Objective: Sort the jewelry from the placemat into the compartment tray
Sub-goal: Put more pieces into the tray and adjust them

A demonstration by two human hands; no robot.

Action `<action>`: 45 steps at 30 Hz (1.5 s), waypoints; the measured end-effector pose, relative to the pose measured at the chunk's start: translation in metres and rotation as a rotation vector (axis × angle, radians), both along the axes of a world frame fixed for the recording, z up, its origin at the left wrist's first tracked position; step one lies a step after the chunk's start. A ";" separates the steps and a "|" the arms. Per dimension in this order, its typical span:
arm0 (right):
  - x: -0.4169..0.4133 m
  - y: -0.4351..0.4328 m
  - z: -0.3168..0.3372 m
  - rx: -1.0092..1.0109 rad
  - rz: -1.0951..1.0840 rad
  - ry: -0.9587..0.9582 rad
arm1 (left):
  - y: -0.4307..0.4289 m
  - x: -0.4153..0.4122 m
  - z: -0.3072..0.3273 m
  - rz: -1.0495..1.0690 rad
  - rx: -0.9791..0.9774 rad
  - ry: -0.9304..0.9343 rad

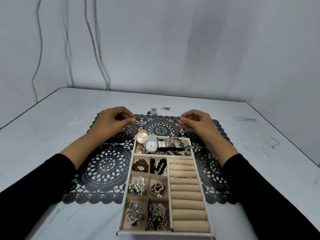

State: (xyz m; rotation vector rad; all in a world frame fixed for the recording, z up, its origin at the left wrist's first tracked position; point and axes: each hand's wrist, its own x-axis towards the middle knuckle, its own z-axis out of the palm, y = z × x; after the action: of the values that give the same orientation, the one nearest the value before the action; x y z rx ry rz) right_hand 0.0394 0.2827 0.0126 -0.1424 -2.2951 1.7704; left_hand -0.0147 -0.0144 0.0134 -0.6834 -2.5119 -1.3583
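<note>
Watches [151, 144] in tray [187, 203] (dials [142, 137] illegible)

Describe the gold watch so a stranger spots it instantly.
Find the white compartment tray on the black lace placemat. In its far compartment, the gold watch sits at the left end. Only it has a gold case and pinkish dial; the silver watch beside it is white-faced.

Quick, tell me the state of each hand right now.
Left hand: closed, pinching a small thin metal piece, too small to identify.
Right hand: closed, pinching a small silver ring.
</note>
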 end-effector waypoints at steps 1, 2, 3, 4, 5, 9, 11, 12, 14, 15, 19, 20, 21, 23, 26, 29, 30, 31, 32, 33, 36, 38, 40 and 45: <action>0.006 0.000 0.002 -0.049 -0.008 -0.003 | 0.000 0.004 0.002 0.006 0.007 -0.002; 0.013 -0.001 0.003 -0.096 -0.015 -0.001 | 0.001 0.010 0.004 0.009 0.019 -0.005; 0.019 -0.001 0.005 -0.140 -0.020 0.006 | 0.002 0.016 0.005 0.010 0.033 -0.009; 0.025 -0.002 0.006 -0.180 -0.021 0.016 | 0.003 0.022 0.007 0.009 0.046 -0.013; 0.032 -0.003 0.007 -0.214 -0.022 0.027 | 0.004 0.028 0.008 0.005 0.055 -0.014; 0.059 -0.006 0.016 -0.259 -0.008 0.056 | 0.006 0.054 0.015 -0.028 0.093 -0.023; 0.072 -0.009 0.018 -0.248 0.007 0.061 | 0.007 0.066 0.016 -0.039 0.134 -0.045; 0.076 -0.010 0.019 -0.252 0.015 0.067 | 0.008 0.071 0.017 -0.049 0.162 -0.066; 0.086 -0.011 0.018 -0.263 0.037 0.088 | 0.010 0.083 0.017 -0.092 0.209 -0.108; 0.091 -0.012 0.017 -0.259 0.053 0.101 | 0.011 0.089 0.017 -0.114 0.222 -0.120; 0.115 -0.013 0.016 -0.181 0.113 0.163 | 0.019 0.114 0.019 -0.171 0.278 -0.142; 0.120 -0.013 0.017 -0.148 0.122 0.171 | 0.021 0.119 0.019 -0.181 0.295 -0.150; 0.125 -0.013 0.017 -0.112 0.131 0.173 | 0.023 0.124 0.019 -0.194 0.306 -0.157; 0.135 -0.014 0.017 -0.060 0.156 0.168 | 0.026 0.130 0.017 -0.218 0.308 -0.164; 0.149 -0.014 0.017 -0.011 0.213 0.161 | 0.031 0.138 0.016 -0.238 0.303 -0.184; 0.161 -0.014 0.015 0.023 0.266 0.158 | 0.034 0.146 0.015 -0.262 0.265 -0.181; 0.164 -0.013 0.014 0.027 0.290 0.149 | 0.035 0.148 0.015 -0.269 0.243 -0.174; 0.167 -0.013 0.012 0.030 0.315 0.131 | 0.036 0.150 0.014 -0.271 0.227 -0.170; 0.169 -0.013 0.011 0.035 0.339 0.109 | 0.037 0.151 0.014 -0.266 0.221 -0.168; 0.170 -0.013 0.010 0.058 0.356 0.091 | 0.038 0.151 0.013 -0.260 0.220 -0.168; 0.173 -0.012 0.009 0.192 0.389 0.088 | 0.042 0.155 0.011 -0.257 0.222 -0.180; 0.174 -0.011 0.009 0.232 0.401 0.100 | 0.043 0.157 0.011 -0.270 0.233 -0.205; 0.175 -0.010 0.008 0.268 0.402 0.100 | 0.043 0.158 0.012 -0.275 0.242 -0.220; 0.177 -0.012 0.011 0.396 0.413 0.090 | 0.043 0.161 0.014 -0.277 0.261 -0.245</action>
State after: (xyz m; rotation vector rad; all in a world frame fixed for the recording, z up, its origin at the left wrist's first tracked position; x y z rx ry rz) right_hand 0.2163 0.2711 0.0232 0.5013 -2.6896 1.3937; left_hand 0.1464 0.0286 0.0275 -0.8795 -2.4141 -1.9322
